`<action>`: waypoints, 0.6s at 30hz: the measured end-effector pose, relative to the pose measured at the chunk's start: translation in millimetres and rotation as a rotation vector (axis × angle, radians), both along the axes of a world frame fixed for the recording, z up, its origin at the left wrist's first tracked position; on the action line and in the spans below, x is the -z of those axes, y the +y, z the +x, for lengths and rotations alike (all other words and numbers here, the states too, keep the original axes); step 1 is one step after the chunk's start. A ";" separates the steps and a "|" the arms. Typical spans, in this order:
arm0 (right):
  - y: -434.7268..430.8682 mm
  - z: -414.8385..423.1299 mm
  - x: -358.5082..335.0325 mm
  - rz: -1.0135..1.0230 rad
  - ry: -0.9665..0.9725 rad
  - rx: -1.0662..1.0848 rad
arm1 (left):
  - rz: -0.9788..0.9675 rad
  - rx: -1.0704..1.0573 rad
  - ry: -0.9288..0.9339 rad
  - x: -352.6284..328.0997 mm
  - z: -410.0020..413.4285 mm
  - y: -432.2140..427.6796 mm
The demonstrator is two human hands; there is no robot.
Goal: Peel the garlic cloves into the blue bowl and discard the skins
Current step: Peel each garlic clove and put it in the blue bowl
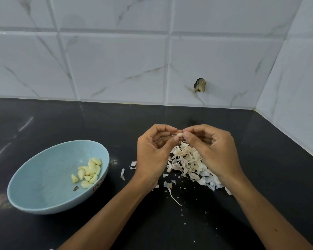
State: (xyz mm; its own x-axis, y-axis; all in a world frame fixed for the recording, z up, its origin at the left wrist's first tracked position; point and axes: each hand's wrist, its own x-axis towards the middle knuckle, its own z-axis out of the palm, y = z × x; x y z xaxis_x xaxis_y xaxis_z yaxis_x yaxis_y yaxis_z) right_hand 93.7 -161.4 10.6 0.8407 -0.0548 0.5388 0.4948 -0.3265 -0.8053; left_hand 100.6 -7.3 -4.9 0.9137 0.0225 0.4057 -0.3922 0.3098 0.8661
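Head view, nearest first: what is on the counter?
— Loose flakes of skin (167, 184) on the black counter (170, 231) between the forearms. At near left sits the blue bowl (43, 177), with ten or so peeled cloves (89, 171) against its right wall and one dark scrap (76, 188) beside them.
And behind the flakes?
— A heap of skins (186, 163), right of the bowl and apart from it, partly under the hands.
The hands themselves?
— Raised over the heap's far edge. The left hand (151, 154) pinches a garlic clove (179, 134) between thumb and forefinger, its other fingers curled. The right hand (213, 148) nips the clove's right end with thumb and fingertip. Whether any skin is left on it I can't quite tell; it is small and half hidden.
Farther back?
— More counter, then the marble-look tiled wall (116, 65) with a dark lump (200, 85) stuck on it.
So how far along?
— Well on, I'd judge: many cloves are in the bowl, and no other unpeeled ones are in sight. This one has yet to go into the bowl, and the skins aren't discarded.
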 end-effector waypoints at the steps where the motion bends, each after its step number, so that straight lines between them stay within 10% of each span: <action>1: 0.1 -0.4 -0.2 0.011 0.010 -0.001 | 0.011 -0.004 -0.010 0.3 0.2 0.0; 18: 4.2 2.3 4.6 -0.049 0.122 -0.006 | 0.142 -0.047 -0.135 6.3 -0.7 -2.8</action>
